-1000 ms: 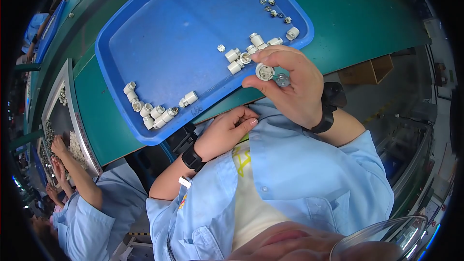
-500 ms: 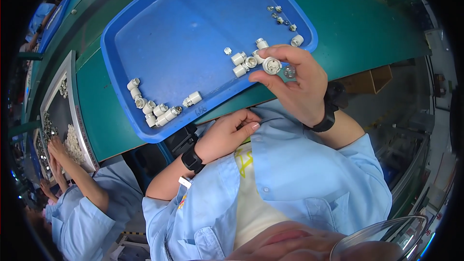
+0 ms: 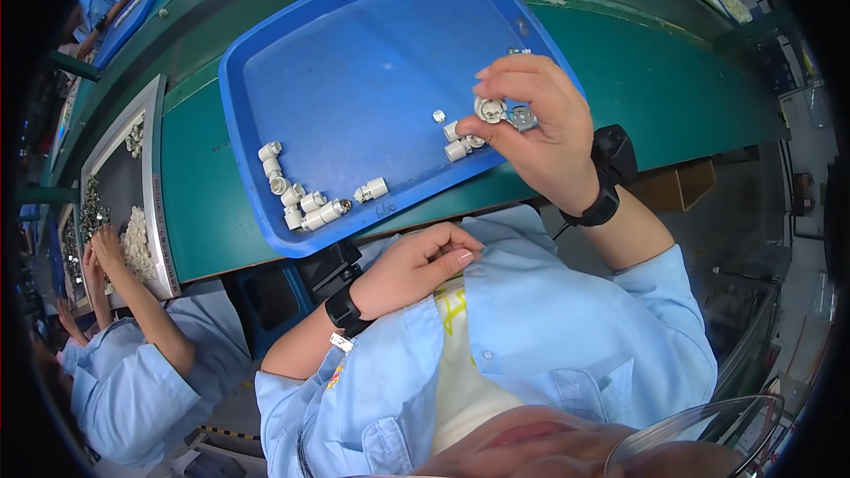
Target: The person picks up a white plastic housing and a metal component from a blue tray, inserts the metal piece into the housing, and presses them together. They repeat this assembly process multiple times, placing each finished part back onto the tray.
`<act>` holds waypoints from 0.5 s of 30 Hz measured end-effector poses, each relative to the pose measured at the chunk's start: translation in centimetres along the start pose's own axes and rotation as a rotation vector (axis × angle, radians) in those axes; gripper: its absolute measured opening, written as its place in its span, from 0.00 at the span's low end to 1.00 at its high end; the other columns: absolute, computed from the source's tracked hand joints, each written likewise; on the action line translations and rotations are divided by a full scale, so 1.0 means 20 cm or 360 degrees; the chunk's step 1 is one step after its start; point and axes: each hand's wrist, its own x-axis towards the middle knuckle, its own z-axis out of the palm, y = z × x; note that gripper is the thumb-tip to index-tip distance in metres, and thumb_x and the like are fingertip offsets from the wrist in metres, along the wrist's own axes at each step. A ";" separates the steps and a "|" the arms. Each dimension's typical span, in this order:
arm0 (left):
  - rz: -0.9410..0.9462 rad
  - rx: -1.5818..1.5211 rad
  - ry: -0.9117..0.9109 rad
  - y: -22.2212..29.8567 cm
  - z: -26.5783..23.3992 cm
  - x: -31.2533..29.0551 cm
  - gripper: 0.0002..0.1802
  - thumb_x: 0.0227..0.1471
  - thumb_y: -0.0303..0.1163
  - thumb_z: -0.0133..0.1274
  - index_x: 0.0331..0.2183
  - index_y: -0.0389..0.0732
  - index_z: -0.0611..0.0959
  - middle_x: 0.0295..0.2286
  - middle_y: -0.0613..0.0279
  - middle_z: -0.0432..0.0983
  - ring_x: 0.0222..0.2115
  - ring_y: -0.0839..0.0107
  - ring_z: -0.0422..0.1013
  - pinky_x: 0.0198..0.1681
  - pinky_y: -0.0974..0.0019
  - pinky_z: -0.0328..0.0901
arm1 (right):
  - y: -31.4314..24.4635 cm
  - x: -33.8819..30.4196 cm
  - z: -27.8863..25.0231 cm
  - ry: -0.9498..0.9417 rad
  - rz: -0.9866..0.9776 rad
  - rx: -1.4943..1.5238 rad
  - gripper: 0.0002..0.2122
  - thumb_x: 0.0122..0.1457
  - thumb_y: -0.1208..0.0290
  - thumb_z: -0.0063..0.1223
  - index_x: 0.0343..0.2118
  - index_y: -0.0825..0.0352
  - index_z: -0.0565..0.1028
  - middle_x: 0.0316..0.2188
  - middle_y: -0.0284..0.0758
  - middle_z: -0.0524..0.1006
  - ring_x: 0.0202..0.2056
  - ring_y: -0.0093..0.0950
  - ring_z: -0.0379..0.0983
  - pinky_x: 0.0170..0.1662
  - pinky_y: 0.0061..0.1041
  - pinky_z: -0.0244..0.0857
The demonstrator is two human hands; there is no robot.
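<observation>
My right hand [image 3: 551,137] is raised over the right part of a blue tray [image 3: 372,80], thumb and fingers closed around a white round socket [image 3: 489,110] whose hollow end shows. A clear or shiny round piece [image 3: 521,118] sits beside the socket, close to the palm. My left hand [image 3: 409,273] rests against my shirt below the tray, its fingers loosely curled and nothing visible in them. Beneath my right hand, a few white sockets [image 3: 456,151] lie in the tray, partly covered by it. One small white part [image 3: 439,116] lies apart to their left.
Several white sockets [image 3: 312,202] line the tray's near left corner, with another [image 3: 372,189] to their right. The tray stands on a green bench [image 3: 199,212]. At left, another person's hands [image 3: 104,252] reach into a framed tray [image 3: 161,239] of small parts. A cardboard box [image 3: 680,184] is at right.
My right hand has moved farther over the tray with the socket, which has turned slightly. It now hides small parts along the tray's right side. My left hand stays curled; the whole view has shifted.
</observation>
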 end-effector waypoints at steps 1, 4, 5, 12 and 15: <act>0.0031 -0.0053 0.0044 0.01 0.00 -0.02 0.11 0.56 0.30 0.45 0.40 0.36 0.72 0.37 0.63 0.72 0.39 0.79 0.67 0.43 0.73 0.61 | 0.00 0.01 -0.01 -0.0003 -0.0012 0.0005 0.18 0.35 0.81 0.66 0.32 0.67 0.72 0.30 0.36 0.74 0.31 0.29 0.71 0.34 0.22 0.65; 0.0074 -0.0160 0.0144 0.05 0.00 -0.11 0.10 0.55 0.30 0.45 0.39 0.36 0.73 0.36 0.62 0.73 0.38 0.78 0.67 0.42 0.73 0.61 | 0.01 0.06 -0.02 -0.0071 0.0014 0.0032 0.15 0.39 0.78 0.65 0.30 0.67 0.71 0.27 0.30 0.71 0.26 0.22 0.67 0.30 0.18 0.62; 0.0075 -0.0218 0.0190 0.07 0.00 -0.16 0.10 0.55 0.29 0.46 0.39 0.36 0.74 0.35 0.63 0.73 0.37 0.78 0.68 0.41 0.73 0.62 | 0.02 0.08 -0.02 -0.0073 -0.0005 0.0036 0.15 0.39 0.78 0.65 0.30 0.67 0.71 0.27 0.30 0.71 0.26 0.22 0.67 0.30 0.18 0.62; 0.0647 -0.0087 0.0302 0.27 -0.12 -0.39 0.09 0.55 0.27 0.45 0.37 0.34 0.74 0.33 0.61 0.73 0.36 0.75 0.68 0.41 0.72 0.62 | 0.00 0.24 -0.05 -0.0305 0.1105 0.0766 0.10 0.48 0.73 0.61 0.28 0.64 0.69 0.27 0.24 0.68 0.24 0.09 0.60 0.26 0.10 0.55; 0.0822 -0.0085 0.0427 0.33 -0.19 -0.36 0.09 0.55 0.27 0.45 0.37 0.34 0.75 0.33 0.61 0.73 0.36 0.75 0.68 0.41 0.71 0.62 | -0.01 0.25 -0.04 -0.0435 0.1105 0.0913 0.10 0.47 0.72 0.61 0.29 0.65 0.69 0.26 0.24 0.68 0.25 0.10 0.60 0.26 0.09 0.54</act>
